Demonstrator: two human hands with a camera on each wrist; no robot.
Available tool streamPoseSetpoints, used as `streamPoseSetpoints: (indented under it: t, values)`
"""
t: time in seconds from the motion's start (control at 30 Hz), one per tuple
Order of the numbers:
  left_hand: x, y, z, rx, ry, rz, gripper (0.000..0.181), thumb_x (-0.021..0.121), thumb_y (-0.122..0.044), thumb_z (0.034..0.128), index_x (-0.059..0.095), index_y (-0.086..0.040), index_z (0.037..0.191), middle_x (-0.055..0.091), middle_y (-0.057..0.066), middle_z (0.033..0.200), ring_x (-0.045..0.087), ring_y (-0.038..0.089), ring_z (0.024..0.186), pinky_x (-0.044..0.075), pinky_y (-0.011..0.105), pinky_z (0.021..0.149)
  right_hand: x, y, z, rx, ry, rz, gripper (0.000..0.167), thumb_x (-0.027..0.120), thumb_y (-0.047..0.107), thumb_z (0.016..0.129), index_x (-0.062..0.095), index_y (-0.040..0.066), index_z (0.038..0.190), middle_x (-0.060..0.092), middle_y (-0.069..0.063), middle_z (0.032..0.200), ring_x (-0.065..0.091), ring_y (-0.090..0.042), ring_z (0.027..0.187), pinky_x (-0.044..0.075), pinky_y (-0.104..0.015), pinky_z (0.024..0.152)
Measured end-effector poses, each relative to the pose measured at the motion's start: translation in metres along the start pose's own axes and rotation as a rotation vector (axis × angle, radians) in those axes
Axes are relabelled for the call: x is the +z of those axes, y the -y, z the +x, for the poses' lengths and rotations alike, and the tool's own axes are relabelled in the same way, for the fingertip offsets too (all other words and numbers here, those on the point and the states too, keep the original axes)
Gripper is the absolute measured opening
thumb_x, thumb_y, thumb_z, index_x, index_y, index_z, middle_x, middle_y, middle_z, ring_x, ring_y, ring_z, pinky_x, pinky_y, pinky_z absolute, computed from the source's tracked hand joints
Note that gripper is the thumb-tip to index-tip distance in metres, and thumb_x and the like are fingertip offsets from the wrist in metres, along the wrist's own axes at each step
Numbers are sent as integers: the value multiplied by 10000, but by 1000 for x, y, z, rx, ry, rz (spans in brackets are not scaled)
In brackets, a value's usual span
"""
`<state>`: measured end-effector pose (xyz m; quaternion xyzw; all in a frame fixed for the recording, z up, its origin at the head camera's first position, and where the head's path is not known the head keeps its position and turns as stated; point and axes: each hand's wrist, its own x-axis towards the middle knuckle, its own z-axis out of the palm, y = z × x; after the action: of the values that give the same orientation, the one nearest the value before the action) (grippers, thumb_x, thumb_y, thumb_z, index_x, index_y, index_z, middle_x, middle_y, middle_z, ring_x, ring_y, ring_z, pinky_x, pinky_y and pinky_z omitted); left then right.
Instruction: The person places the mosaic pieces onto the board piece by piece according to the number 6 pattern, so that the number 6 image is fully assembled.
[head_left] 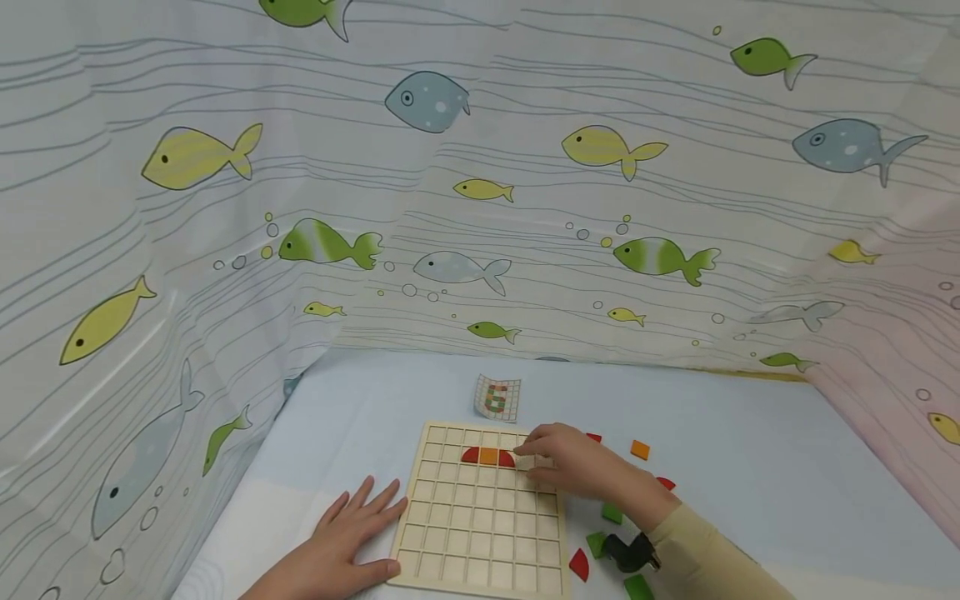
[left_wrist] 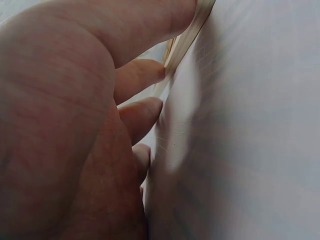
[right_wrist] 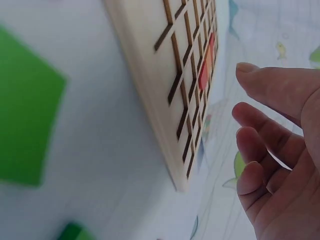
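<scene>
A pale wooden grid board [head_left: 480, 517] lies on the table. In one of its upper rows an orange square [head_left: 489, 456] sits between two red rounded pieces, the left one [head_left: 470, 455] and the right one [head_left: 507, 458]. My left hand [head_left: 337, 537] rests with spread fingers at the board's left edge, thumb and fingertips touching it. Over the board's upper right part, just right of the red piece, is my right hand [head_left: 581, 462]; in the right wrist view this hand [right_wrist: 280, 145] has relaxed, slightly bent fingers and holds nothing.
A small card with a coloured figure [head_left: 497, 398] lies behind the board. To the board's right are an orange square [head_left: 640, 450], red pieces [head_left: 580, 564] and green pieces [head_left: 612, 512]. A black object [head_left: 632, 552] is at the right sleeve. Fish-patterned sheeting surrounds the table.
</scene>
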<state>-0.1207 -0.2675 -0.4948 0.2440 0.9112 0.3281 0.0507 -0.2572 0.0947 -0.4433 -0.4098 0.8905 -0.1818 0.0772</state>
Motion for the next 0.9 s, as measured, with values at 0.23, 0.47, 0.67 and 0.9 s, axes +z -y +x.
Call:
streamPoseSetpoints:
  t: [0.23, 0.47, 0.67, 0.9]
  values:
    - [0, 0, 0, -10, 14, -25, 696, 656, -462, 926, 470, -80, 1477, 329, 190, 1559, 98, 544, 1419, 45, 697, 1004, 2, -6, -34, 56, -13, 38, 336, 736, 242, 915, 714, 136, 1234, 627, 63, 1161, 580, -141, 1063, 519, -339, 866]
    - [2, 2, 1, -16, 26, -45, 697, 659, -458, 926, 467, -81, 1480, 318, 194, 1563, 84, 542, 1421, 28, 702, 1004, 7, -11, -66, 128, -34, 42, 348, 738, 272, 909, 708, 182, 1244, 611, 117, 1137, 576, -123, 1054, 519, -343, 864]
    - [1, 1, 1, -12, 21, -45, 692, 664, -453, 924, 472, -83, 1477, 320, 197, 1561, 84, 545, 1418, 27, 699, 1002, 13, -14, -92, 186, -68, 89, 360, 722, 338, 917, 703, 216, 1254, 599, 152, 1166, 573, -126, 1091, 514, -354, 887]
    - [0, 1, 1, -16, 14, -57, 688, 670, -438, 921, 469, -93, 1481, 318, 199, 1562, 77, 553, 1413, 6, 657, 1024, 22, -13, -117, 224, -132, 119, 358, 685, 415, 932, 705, 253, 1250, 585, 189, 1189, 564, -95, 1114, 508, -332, 897]
